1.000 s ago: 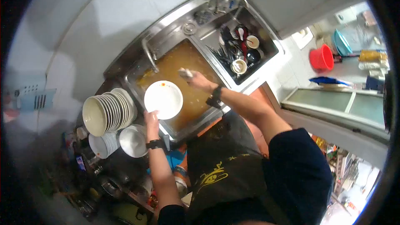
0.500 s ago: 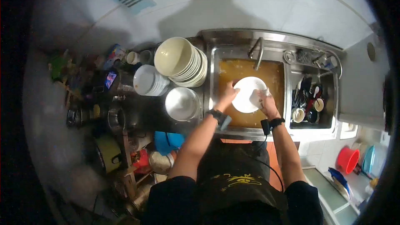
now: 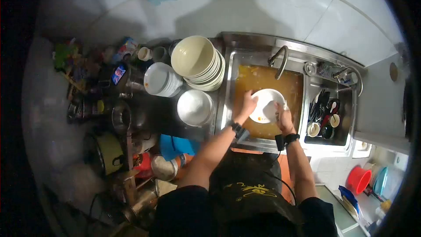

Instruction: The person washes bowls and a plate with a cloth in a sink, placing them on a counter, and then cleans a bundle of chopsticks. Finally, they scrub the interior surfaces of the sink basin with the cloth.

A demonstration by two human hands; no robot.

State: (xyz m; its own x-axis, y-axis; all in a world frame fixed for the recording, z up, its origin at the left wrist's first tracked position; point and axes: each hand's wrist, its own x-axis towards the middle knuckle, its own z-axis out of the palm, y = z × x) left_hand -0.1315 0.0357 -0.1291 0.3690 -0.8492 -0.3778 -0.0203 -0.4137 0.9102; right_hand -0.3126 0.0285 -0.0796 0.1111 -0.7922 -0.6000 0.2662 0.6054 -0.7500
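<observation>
A white bowl (image 3: pixel 265 101), tilted so its inside faces me, is held over the brownish water (image 3: pixel 245 77) in the large sink basin. Small orange spots show near its lower rim. My left hand (image 3: pixel 249 104) grips the bowl's left edge, thumb on the rim. My right hand (image 3: pixel 283 116) is closed at the bowl's right side, its fingers reaching over the inner surface. Something small and white shows at that hand, but I cannot make out what it is. Both wrists wear dark bands.
Left of the sink stand stacked cream bowls (image 3: pixel 193 57), stacked white plates (image 3: pixel 158 79) and white bowls (image 3: pixel 194 107). A curved faucet (image 3: pixel 280 61) overhangs the large basin. The right basin (image 3: pixel 322 141) holds cups and dark utensils. A red basin (image 3: pixel 359 180) stands lower right.
The bowl has moved slightly down and tilted, exposing orange spots near its lower rim. My right hand has shifted lower along its right side. The head view has shifted a little.
</observation>
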